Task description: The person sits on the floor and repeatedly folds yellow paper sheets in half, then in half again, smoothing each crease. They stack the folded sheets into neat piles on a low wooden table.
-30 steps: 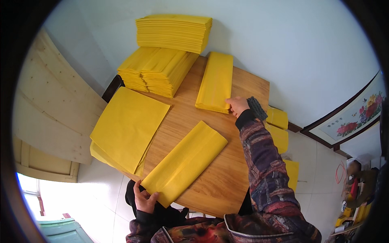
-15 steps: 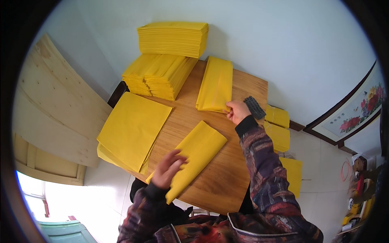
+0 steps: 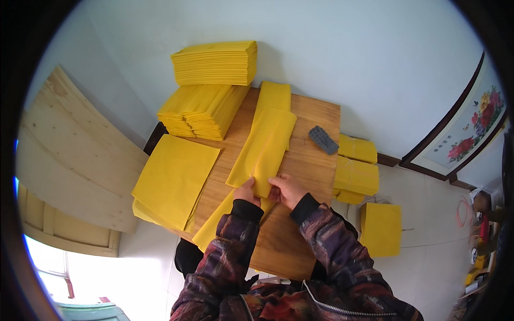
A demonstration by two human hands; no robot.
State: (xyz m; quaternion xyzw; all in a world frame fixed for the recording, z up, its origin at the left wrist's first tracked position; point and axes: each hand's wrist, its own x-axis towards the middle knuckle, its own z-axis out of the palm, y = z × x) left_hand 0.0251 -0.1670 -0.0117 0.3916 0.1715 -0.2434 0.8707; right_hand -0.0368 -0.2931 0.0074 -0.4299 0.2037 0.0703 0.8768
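Between my two hands I hold a long folded yellow sheet (image 3: pixel 263 147), gripped at its near end. My left hand (image 3: pixel 247 191) pinches its left corner, and my right hand (image 3: pixel 288 190) pinches the right corner. The sheet's far end overlaps a flat folded yellow stack (image 3: pixel 275 95) at the back of the table. Under my hands and left sleeve, another folded yellow sheet (image 3: pixel 213 229) lies slanting on the wood, partly hidden. Whether the material is paper or cloth I cannot tell.
Loose flat yellow sheets (image 3: pixel 174 179) overhang the wooden table's (image 3: pixel 313 179) left edge. Thick yellow stacks (image 3: pixel 206 107) rise at the back left. A dark grey block (image 3: pixel 323 140) lies at the right. Yellow bundles (image 3: pixel 356 176) sit beyond the right edge, by a framed flower picture (image 3: pixel 460 125).
My right hand has drawn a folded sheet off the back stack toward me. My left hand has left the near sheet and joined it. The view has shifted slightly.
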